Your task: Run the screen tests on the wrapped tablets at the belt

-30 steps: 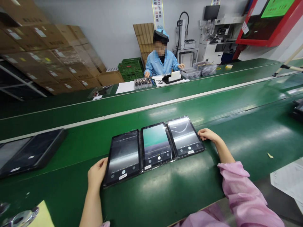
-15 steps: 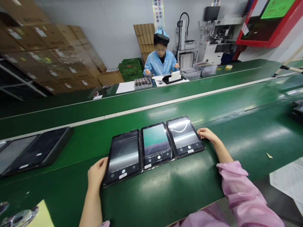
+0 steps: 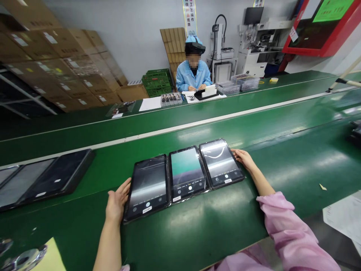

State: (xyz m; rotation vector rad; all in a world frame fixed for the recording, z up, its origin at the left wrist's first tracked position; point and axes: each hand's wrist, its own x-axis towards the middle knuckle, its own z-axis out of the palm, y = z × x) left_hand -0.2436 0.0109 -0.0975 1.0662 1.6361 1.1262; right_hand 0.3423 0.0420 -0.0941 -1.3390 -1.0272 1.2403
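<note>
Three tablets lie side by side on the green work surface, screens up and lit with a camera-style display. My left hand is at the outer edge of the left tablet, fingers stretched out and thumb apart. The middle tablet shows a teal and grey picture. My right hand has its fingers extended along the outer edge of the right tablet; the fingertips are partly hidden there. Neither hand grips anything. Small white labels sit near the tablets' lower edges.
More tablets lie at the left on the moving belt area. A yellow sheet with a shiny roll is at lower left, white papers at lower right. Across the line a person in blue sits at another bench. Cartons are stacked behind.
My left fingers have uncurled from the left tablet's edge and spread. The right fingers have straightened along the right tablet. The tablets at far left have shifted slightly rightward.
</note>
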